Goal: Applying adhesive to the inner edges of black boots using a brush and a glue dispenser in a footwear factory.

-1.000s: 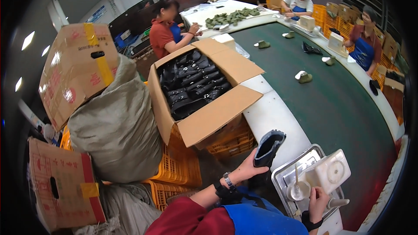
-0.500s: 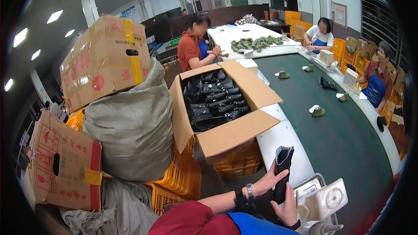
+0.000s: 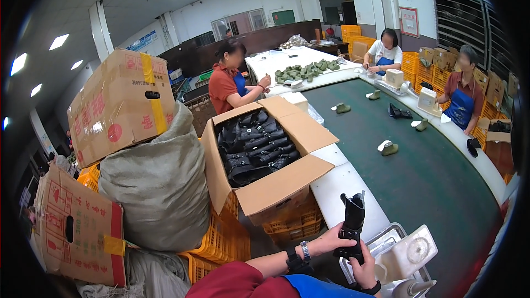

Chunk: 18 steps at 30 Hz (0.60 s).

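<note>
an open cardboard box [image 3: 287, 187] full of black uppers stands on yellow crates [image 3: 292, 226], beside a grey sack [image 3: 160, 187] and a green conveyor belt [image 3: 430, 176].

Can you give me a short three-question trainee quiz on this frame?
1. True or false: both hands grip the black boot upper.
2. What fills the open cardboard box? A) green soles B) black boot uppers C) yellow crates
3. What stands on the green conveyor belt?

Key: 1 true: left hand and right hand both hold it, upright. 2 B. 3 Scattered small shoe pieces.
</note>
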Tool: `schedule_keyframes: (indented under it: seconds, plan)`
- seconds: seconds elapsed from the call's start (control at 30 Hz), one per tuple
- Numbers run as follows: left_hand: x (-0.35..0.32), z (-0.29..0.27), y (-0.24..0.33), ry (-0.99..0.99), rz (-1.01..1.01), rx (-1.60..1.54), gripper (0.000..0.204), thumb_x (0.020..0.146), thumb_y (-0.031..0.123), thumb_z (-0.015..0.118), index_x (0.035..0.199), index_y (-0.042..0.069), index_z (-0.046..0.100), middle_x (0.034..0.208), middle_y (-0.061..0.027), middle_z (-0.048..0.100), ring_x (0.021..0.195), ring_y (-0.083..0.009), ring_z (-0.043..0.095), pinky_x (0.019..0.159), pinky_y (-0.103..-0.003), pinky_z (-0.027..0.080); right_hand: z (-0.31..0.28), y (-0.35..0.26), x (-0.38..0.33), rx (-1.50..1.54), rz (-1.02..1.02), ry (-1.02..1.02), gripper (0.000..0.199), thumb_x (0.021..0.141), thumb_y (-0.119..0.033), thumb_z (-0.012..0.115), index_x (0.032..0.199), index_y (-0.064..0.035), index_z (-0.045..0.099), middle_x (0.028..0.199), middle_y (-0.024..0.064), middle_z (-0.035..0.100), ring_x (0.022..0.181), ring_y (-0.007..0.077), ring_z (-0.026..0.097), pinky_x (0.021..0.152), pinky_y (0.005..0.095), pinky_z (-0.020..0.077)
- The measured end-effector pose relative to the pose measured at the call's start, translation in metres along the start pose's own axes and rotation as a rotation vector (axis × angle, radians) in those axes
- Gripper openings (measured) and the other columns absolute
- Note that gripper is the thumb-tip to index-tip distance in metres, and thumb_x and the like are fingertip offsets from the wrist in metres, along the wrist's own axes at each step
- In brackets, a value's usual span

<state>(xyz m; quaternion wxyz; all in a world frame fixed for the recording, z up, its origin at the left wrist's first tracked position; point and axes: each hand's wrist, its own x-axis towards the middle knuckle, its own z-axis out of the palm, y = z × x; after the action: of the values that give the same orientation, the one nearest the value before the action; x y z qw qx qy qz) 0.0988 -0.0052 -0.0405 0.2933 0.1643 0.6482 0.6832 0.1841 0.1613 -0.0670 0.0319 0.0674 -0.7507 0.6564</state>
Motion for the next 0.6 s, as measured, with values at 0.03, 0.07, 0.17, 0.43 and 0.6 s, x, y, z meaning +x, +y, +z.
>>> schedule_keyframes:
  seconds: [0.03, 0.07, 0.17, 0.43, 0.6]
  plan:
    - [0.000, 0.001, 0.003, 0.008, -0.007, -0.002, 0.078, 0.072, 0.034, 0.074, 0.130, 0.001, 0.032, 0.118, -0.0075, 0.046, 0.110, -0.0153, 0.043, 0.097, -0.030, 0.033, -0.001, 0.004, 0.001, -0.031, -0.014, 0.020, 0.056, 0.071, 0.004, 0.057, 0.125, 0.0041, 0.044, 0.103, 0.0155, 0.058, 0.090, 0.0216, 0.060, 0.078, 0.0302, 0.0481]
    - [0.002, 0.003, 0.000, 0.005, -0.007, 0.001, 0.078, 0.072, 0.034, 0.074, 0.130, 0.001, 0.032, 0.118, -0.0075, 0.046, 0.110, -0.0153, 0.043, 0.097, -0.030, 0.033, -0.003, 0.009, 0.001, -0.030, -0.014, 0.023, 0.056, 0.071, 0.004, 0.057, 0.125, 0.0041, 0.044, 0.103, 0.0155, 0.058, 0.090, 0.0216, 0.060, 0.078, 0.0302, 0.0481]
    - [0.007, 0.006, -0.006, 0.112, 0.154, 0.026, 0.075, 0.071, 0.033, 0.075, 0.128, 0.002, 0.035, 0.113, -0.0068, 0.050, 0.106, -0.0137, 0.046, 0.093, -0.029, 0.037, -0.006, 0.017, 0.003, -0.194, -0.136, 0.014, 0.056, 0.070, 0.002, 0.061, 0.124, 0.0044, 0.045, 0.102, 0.0157, 0.059, 0.089, 0.0218, 0.061, 0.078, 0.0308, 0.0480]
    - [0.006, -0.001, -0.004, 0.353, 0.206, 0.044, 0.046, 0.072, 0.015, 0.074, 0.111, -0.001, 0.053, 0.099, -0.0048, 0.061, 0.090, -0.0104, 0.056, 0.083, -0.026, 0.045, 0.013, 0.008, 0.013, -0.059, -0.178, -0.033, 0.069, 0.073, -0.006, 0.067, 0.132, 0.0019, 0.031, 0.104, 0.0192, 0.056, 0.091, 0.0235, 0.058, 0.077, 0.0300, 0.0475]
    - [-0.016, 0.002, 0.007, 0.501, 0.353, 0.144, 0.040, 0.074, 0.011, 0.071, 0.109, -0.002, 0.054, 0.091, -0.0061, 0.063, 0.085, -0.0086, 0.056, 0.077, -0.026, 0.046, 0.017, -0.016, 0.018, -0.190, 0.111, -0.179, 0.062, 0.075, -0.015, 0.071, 0.125, 0.0055, 0.040, 0.107, 0.0212, 0.058, 0.094, 0.0242, 0.057, 0.083, 0.0333, 0.0450]
